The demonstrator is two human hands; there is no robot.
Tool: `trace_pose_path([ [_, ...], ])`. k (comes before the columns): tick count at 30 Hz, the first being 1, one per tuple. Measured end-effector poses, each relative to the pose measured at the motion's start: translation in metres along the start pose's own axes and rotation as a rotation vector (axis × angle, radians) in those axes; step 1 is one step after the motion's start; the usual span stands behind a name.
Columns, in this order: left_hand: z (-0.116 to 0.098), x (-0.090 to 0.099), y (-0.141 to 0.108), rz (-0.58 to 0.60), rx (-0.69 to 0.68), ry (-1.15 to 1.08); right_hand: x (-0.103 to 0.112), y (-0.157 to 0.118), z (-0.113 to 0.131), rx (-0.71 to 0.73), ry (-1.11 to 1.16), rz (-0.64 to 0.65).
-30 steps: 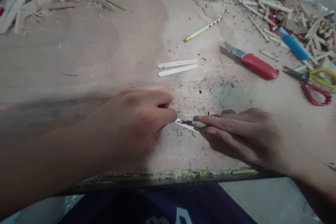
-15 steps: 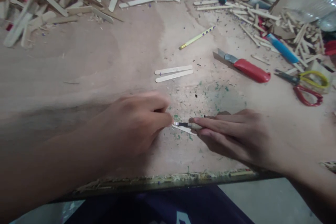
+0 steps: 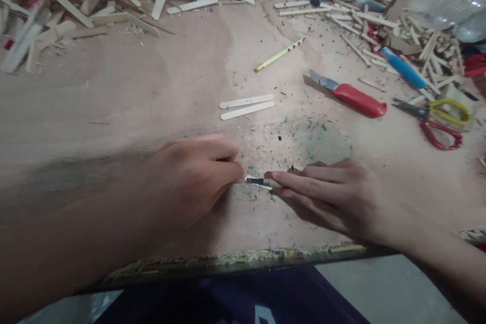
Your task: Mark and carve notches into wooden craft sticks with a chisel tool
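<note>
My left hand (image 3: pixel 201 174) is closed, its thumb and finger pinching the end of a pale craft stick (image 3: pixel 265 187) just above the tabletop. My right hand (image 3: pixel 330 192) is wrapped round a small craft knife (image 3: pixel 261 181) with a pale handle. Its short metal blade points left and lies over the stick, close to my left fingertips. Much of the stick is hidden behind the blade and my fingers. Beyond my hands, two craft sticks (image 3: pixel 247 106) lie side by side, bearing small pencil-like marks.
A red-handled knife (image 3: pixel 359 100), scissors (image 3: pixel 433 119) and a yellow pencil (image 3: pixel 280 54) lie on the wooden table (image 3: pixel 159 76). Heaps of sticks (image 3: pixel 87 0) fill the back left and back right. Green and dark shavings dot the middle. The table's front edge (image 3: pixel 243 262) is near.
The view has shifted slightly, so everything sits a little further left. Less of the pinched stick shows below the knife blade now. Both hands keep their grips.
</note>
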State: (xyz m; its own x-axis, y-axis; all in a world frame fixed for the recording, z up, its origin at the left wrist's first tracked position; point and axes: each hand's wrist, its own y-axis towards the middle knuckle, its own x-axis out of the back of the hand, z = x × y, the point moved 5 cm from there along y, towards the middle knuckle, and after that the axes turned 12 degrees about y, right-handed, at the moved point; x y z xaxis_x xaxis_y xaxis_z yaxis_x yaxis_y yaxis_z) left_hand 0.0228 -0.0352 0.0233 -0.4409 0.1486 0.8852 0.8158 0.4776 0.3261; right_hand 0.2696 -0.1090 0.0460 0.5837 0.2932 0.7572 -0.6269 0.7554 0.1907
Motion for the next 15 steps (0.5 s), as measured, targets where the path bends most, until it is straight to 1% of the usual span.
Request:
trace_pose_path([
  [3, 0.001, 0.0, 0.001, 0.005, -0.002, 0.002, 0.003, -0.002, -0.002, -0.029, 0.028, 0.0],
  [6, 0.002, 0.003, 0.003, 0.033, 0.008, -0.001, 0.007, -0.004, -0.006, -0.109, 0.083, -0.022],
  [8, 0.001, 0.009, 0.006, 0.086, -0.003, -0.003, 0.012, -0.005, -0.008, -0.154, 0.111, -0.071],
  [10, -0.001, 0.015, 0.009, 0.15, -0.022, -0.007, 0.019, -0.004, -0.007, -0.181, 0.108, -0.091],
  [12, -0.002, 0.02, 0.012, 0.196, -0.046, 0.008, 0.028, -0.001, -0.004, -0.206, 0.09, -0.067],
  [15, -0.004, 0.023, 0.013, 0.209, -0.101, 0.055, 0.043, 0.006, 0.003, -0.235, 0.093, -0.031],
])
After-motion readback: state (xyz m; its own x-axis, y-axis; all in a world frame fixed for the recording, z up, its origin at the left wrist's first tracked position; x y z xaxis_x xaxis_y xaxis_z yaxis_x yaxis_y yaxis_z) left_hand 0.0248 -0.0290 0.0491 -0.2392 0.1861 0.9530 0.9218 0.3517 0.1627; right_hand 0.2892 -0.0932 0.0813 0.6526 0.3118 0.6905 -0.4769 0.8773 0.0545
